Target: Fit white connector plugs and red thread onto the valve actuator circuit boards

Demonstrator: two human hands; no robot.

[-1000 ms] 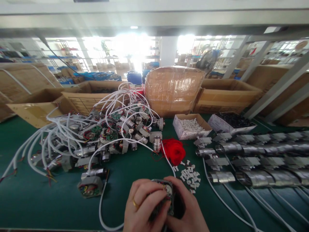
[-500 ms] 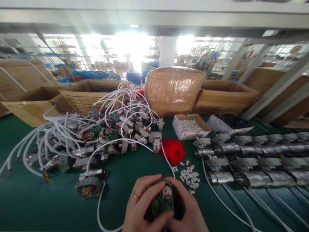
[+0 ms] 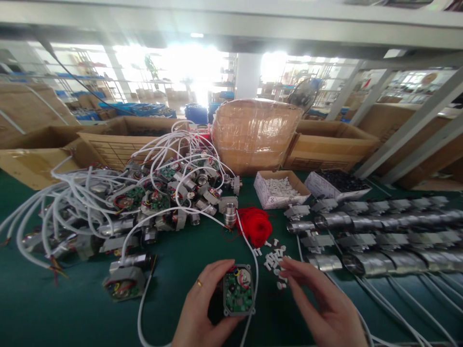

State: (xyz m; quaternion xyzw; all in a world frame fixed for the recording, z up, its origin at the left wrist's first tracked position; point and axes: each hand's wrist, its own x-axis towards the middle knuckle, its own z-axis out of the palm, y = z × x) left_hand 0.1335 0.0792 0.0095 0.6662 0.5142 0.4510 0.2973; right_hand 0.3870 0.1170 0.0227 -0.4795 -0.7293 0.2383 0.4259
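Observation:
My left hand (image 3: 202, 308) grips a small grey motor unit (image 3: 238, 290) with a green circuit board facing up and a white cable (image 3: 249, 241) running off it. A ring shows on one finger. My right hand (image 3: 321, 301) is off the unit, fingers spread, its fingertips touching a scatter of small white plastic pieces (image 3: 275, 255) on the green table (image 3: 54, 308).
A heap of similar motor units (image 3: 159, 202) with white cables lies at left. A red thread bundle (image 3: 256, 225) lies at centre, with two small part boxes (image 3: 280, 188) behind and rows of metal cylinders (image 3: 379, 241) at right. Cardboard boxes (image 3: 253, 135) line the back.
My right hand has let go of the motor unit and moved right to the white pieces. The unit now shows its circuit board fully, held by the left hand alone.

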